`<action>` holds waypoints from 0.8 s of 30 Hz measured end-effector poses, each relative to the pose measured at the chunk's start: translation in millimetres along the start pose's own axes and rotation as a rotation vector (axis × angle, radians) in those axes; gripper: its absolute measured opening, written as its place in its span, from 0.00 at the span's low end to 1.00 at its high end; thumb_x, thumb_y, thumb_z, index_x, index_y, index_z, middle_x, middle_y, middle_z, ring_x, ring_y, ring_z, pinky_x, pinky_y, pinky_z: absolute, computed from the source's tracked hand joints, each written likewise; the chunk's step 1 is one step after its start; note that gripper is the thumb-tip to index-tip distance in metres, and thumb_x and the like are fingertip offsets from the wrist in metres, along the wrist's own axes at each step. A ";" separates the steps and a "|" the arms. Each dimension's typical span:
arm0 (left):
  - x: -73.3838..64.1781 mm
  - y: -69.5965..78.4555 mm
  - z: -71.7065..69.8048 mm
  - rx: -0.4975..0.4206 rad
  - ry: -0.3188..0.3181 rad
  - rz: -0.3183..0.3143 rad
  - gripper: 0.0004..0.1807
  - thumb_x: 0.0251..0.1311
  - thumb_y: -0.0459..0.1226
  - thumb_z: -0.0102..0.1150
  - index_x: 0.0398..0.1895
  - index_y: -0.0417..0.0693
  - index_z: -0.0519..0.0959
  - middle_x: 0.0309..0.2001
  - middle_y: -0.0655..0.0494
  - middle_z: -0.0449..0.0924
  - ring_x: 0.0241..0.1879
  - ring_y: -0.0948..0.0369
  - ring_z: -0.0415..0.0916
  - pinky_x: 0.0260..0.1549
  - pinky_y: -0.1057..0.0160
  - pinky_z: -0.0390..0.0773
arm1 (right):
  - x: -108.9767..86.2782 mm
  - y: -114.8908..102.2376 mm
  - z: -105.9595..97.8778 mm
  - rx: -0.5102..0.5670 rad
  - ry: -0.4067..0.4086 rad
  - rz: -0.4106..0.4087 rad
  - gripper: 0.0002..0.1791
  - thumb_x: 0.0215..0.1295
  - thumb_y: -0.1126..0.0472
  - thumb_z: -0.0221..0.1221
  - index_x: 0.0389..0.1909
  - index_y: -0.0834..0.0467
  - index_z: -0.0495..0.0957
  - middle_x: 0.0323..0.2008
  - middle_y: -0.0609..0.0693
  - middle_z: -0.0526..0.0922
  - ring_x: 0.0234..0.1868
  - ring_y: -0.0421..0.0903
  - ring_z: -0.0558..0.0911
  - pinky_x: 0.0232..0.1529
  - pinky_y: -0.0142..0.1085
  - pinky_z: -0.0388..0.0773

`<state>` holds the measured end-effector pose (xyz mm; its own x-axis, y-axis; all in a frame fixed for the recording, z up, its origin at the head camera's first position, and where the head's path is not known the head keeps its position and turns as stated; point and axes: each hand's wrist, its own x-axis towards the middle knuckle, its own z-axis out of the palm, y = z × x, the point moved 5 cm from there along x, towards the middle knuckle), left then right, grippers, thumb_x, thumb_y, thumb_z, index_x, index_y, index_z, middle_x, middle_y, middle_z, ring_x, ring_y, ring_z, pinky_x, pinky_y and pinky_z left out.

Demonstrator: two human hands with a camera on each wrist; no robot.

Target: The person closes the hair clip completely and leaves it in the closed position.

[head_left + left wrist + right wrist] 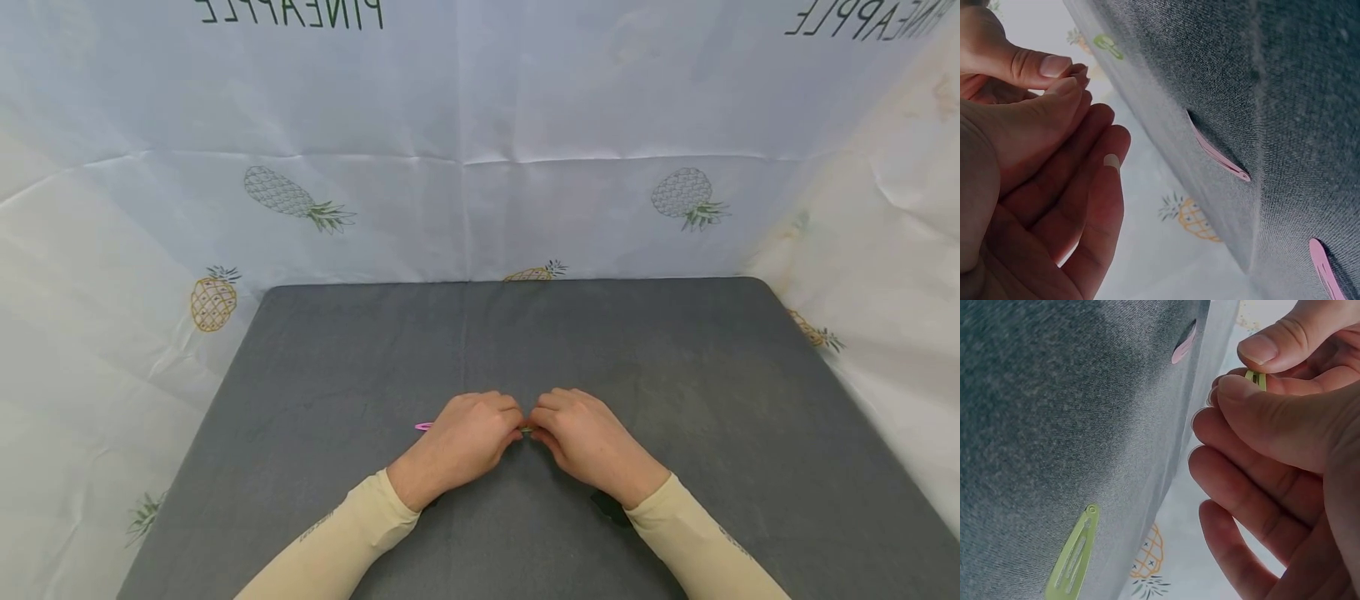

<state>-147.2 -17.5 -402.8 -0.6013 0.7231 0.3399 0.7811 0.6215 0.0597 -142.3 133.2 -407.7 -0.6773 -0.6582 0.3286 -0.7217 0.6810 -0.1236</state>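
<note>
In the head view my left hand and right hand meet fingertip to fingertip low over the dark table. Between them is a small green snap hair clip, pinched by thumb and fingers of both hands. Most of that clip is covered by the fingers; only a short two-armed piece shows in the right wrist view. The other fingers of each hand are loosely bent. Just left of my left hand, the tip of a pink hair clip pokes out.
On the dark grey cloth lie two pink hair clips, one near the other, seen from the left wrist. Another green hair clip lies on the right wrist's side. A pineapple-print white sheet hangs behind the table.
</note>
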 end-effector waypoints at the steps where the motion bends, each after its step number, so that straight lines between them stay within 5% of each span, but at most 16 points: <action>1: 0.3 0.4 0.1 0.004 -0.001 0.002 0.05 0.64 0.39 0.76 0.35 0.57 0.87 0.34 0.65 0.85 0.32 0.65 0.81 0.33 0.66 0.81 | -0.3 0.1 -0.1 -0.001 0.002 0.001 0.09 0.62 0.62 0.78 0.33 0.48 0.86 0.30 0.40 0.81 0.32 0.39 0.79 0.38 0.36 0.79; 24: -1.3 -0.8 -1.4 0.009 0.001 -0.002 0.06 0.63 0.36 0.77 0.34 0.56 0.86 0.33 0.65 0.86 0.31 0.66 0.80 0.33 0.68 0.80 | 3.2 -2.2 -1.8 0.012 0.034 -0.012 0.11 0.60 0.63 0.79 0.32 0.48 0.85 0.30 0.40 0.82 0.33 0.39 0.80 0.38 0.36 0.80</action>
<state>-146.8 -19.4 -402.0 -0.6026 0.7216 0.3408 0.7784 0.6256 0.0519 -142.6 130.1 -404.7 -0.6632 -0.6549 0.3623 -0.7318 0.6689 -0.1304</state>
